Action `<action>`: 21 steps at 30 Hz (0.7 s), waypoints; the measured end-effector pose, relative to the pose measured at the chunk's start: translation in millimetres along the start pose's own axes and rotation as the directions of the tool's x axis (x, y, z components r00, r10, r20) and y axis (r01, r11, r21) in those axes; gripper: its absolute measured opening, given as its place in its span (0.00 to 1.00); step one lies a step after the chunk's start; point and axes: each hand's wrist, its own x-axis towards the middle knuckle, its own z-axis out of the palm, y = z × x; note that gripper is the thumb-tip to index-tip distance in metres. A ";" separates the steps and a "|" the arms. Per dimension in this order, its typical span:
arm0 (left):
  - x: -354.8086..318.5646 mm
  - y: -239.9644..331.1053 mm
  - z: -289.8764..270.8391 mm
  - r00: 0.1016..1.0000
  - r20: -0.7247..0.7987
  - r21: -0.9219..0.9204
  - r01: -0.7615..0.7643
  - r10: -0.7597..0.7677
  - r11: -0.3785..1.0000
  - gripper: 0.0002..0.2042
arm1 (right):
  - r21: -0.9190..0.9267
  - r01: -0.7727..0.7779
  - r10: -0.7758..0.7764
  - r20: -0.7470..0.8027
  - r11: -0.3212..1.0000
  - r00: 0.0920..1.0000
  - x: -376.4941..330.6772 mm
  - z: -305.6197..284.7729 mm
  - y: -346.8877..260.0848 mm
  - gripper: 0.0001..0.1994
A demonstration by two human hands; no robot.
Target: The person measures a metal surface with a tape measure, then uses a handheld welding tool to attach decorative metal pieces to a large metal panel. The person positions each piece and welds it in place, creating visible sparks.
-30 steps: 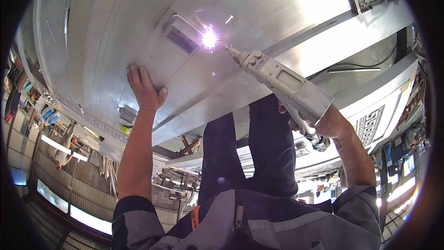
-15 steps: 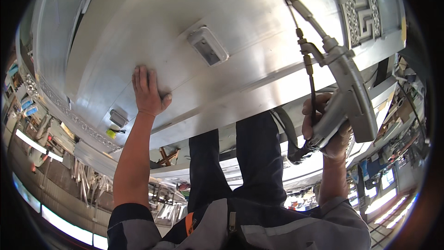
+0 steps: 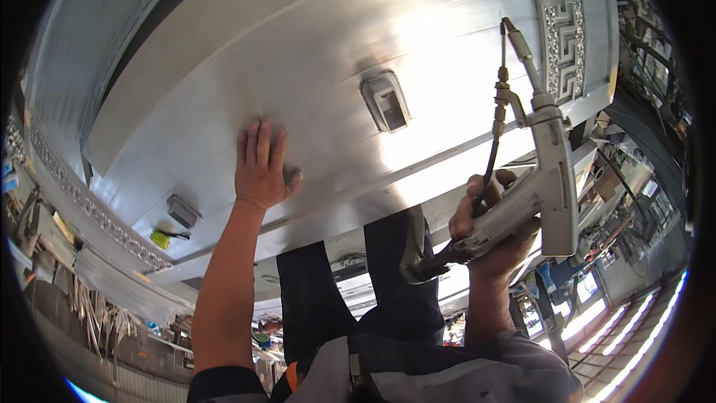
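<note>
My left hand lies flat on a large silvery metal panel, fingers stretched out and thumb spread. My right hand is wrapped round the handle of a grey metal welding gun. Its slim nozzle points away from me over the panel's right part, with a thin feed tube clamped alongside; whether the tip touches the metal, I cannot tell. Between nozzle and left hand, a raised rectangular metal collar with an opening stands on the panel. Left of my left hand sits a small grey block.
A small yellow-green item with a dark tip lies beside the block. Raised ornamental strips run down the panel's right side and left edge. A dark hose leaves the gun's handle and passes before my legs.
The view has shifted, so the collar appears farther right and lower. The welding gun is turned more upright in the picture. My left hand stays flat on the panel.
</note>
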 end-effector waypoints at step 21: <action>-15.3 23.9 -189.2 0.889 0.334 -0.902 0.398 -0.312 0.169 0.25 | -0.761 0.266 -0.252 0.139 0.591 0.958 -27.0 199.2 180.7 0.43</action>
